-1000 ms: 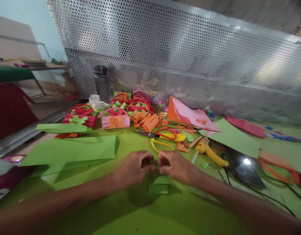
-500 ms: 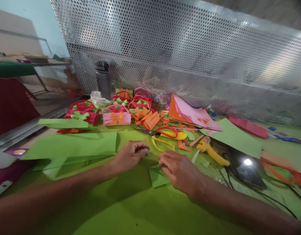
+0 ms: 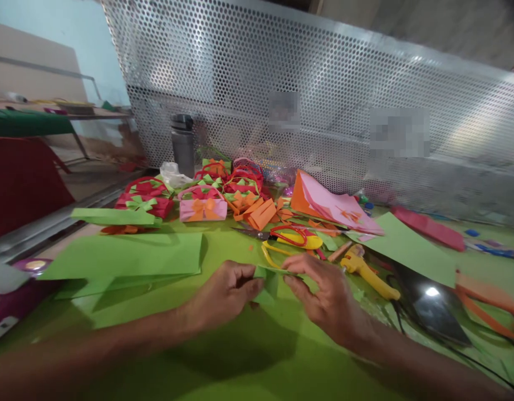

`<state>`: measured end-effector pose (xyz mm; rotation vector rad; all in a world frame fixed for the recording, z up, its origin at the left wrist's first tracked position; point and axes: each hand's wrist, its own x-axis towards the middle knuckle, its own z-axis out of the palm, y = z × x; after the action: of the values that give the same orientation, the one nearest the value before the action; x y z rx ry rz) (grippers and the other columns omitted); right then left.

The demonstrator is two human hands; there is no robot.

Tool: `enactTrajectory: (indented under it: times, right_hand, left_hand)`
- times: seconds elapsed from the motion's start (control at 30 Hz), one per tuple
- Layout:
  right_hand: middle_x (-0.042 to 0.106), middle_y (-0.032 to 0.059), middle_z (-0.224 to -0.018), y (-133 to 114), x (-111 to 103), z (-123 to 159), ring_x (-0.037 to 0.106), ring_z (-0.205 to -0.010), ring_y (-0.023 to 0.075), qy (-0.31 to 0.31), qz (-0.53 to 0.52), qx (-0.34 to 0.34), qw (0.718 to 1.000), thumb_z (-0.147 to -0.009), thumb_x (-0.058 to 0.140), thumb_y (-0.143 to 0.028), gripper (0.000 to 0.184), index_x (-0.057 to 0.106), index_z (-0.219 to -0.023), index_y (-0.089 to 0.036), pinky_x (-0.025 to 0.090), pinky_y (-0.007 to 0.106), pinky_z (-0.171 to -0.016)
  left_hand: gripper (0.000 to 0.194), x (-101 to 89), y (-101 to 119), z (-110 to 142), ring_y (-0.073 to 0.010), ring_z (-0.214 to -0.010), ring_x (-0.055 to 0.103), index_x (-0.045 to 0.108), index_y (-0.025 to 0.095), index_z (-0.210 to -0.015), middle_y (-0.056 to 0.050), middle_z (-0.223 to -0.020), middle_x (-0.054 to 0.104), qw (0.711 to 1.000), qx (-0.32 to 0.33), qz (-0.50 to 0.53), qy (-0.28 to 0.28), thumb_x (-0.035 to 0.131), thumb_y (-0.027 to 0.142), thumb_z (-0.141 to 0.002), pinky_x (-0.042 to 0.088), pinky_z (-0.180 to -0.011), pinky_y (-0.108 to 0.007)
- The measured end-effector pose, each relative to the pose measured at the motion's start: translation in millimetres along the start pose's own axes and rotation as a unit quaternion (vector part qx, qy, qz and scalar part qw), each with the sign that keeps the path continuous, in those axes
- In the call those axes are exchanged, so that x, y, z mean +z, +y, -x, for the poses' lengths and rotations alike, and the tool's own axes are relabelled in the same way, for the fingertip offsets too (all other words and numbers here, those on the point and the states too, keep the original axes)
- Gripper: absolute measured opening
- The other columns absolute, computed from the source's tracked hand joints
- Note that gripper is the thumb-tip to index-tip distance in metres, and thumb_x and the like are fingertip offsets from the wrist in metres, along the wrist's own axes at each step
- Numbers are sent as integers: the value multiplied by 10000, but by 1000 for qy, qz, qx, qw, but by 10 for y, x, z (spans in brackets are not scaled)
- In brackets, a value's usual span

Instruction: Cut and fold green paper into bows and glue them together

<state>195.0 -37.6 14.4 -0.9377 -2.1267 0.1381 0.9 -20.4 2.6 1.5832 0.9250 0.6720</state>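
Between my two hands is a small piece of green paper [image 3: 267, 287], held just above the green tabletop. My left hand [image 3: 229, 289] pinches its left edge between thumb and fingers. The fingertips of my right hand [image 3: 323, 292] grip its upper right edge. Right behind the paper lie scissors [image 3: 290, 236] with red and yellow handles, their blades pointing left. A yellow glue gun [image 3: 368, 273] rests to the right of my right hand. Larger sheets of green paper [image 3: 131, 256] lie to the left, beyond my left forearm.
Small paper bags with bows [image 3: 203, 209] stand in a group at the back, before a grey bottle [image 3: 182, 146]. Pink and orange sheets [image 3: 327, 203] lean behind the scissors. A dark phone [image 3: 432, 303] and cables lie right. Perforated metal [image 3: 240, 67] closes off the back.
My right hand has lifted the small green paper off the table. My left hand has moved right and taken hold of its left edge. The view has shifted slightly.
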Motion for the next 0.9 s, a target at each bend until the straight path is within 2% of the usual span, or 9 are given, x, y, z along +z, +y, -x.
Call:
enactTrajectory:
  times: [0.13,0.3,0.4,0.53,0.63,0.77,0.83,0.9]
  right_hand:
    - [659,64,-858,20,4,5,611,-841,177,14,14,-72,997,-819,558,-61,145,551,-852,-201,496,322,-754]
    - [656,97,-934,48,3,50,595,-920,206,21,64,-135,989,-784,579,-34,208,560,-921,-189,473,407,-851]
    - [646,118,-989,70,1,85,583,-971,239,11,107,-171,979,-750,558,-14,256,573,-938,-188,464,449,-864]
    - [656,126,-962,76,-8,83,598,-939,249,2,154,-205,967,-763,549,-46,195,608,-898,-174,473,457,-843]
    - [671,129,-935,63,-2,61,606,-926,246,9,170,-218,961,-794,539,-61,144,633,-850,-155,475,448,-835]
    - [675,114,-938,39,27,54,598,-948,248,22,166,-231,959,-828,540,-71,131,640,-859,-150,460,442,-849]
    - [653,128,-993,31,29,61,578,-994,258,11,131,-212,968,-854,553,-144,101,622,-929,-146,449,438,-867]
    - [604,151,-1085,30,16,67,537,-1066,263,20,67,-155,985,-880,542,-258,206,572,-1046,-140,435,427,-897]
  left_hand:
    - [411,21,-10,-4,-94,-471,487,355,197,-550,74,-513,294,1000,-5,17,25,478,518,-775,399,-431,-195]
    - [405,22,11,25,-116,-502,590,511,155,-640,27,-550,512,998,-4,67,-4,473,521,-809,429,-456,-198]
    - [378,26,1,48,-135,-544,620,578,137,-710,-13,-578,599,989,-3,142,-29,492,485,-829,474,-522,-221]
    - [310,42,-59,56,-168,-625,653,614,133,-750,-23,-624,613,964,1,265,-39,503,402,-854,507,-596,-262]
    - [340,58,-94,42,-190,-642,669,614,123,-698,-34,-635,616,952,0,305,-38,520,415,-846,507,-587,-264]
    - [315,62,-91,12,-175,-577,665,616,120,-673,-6,-571,585,955,-26,294,-4,600,408,-799,499,-534,-234]
    - [293,46,-77,0,-161,-555,655,623,124,-692,-2,-570,589,955,-19,295,13,591,389,-811,507,-537,-239]
    - [293,22,-63,-5,-160,-581,658,642,122,-751,-31,-625,638,959,1,282,18,550,384,-843,514,-561,-244]
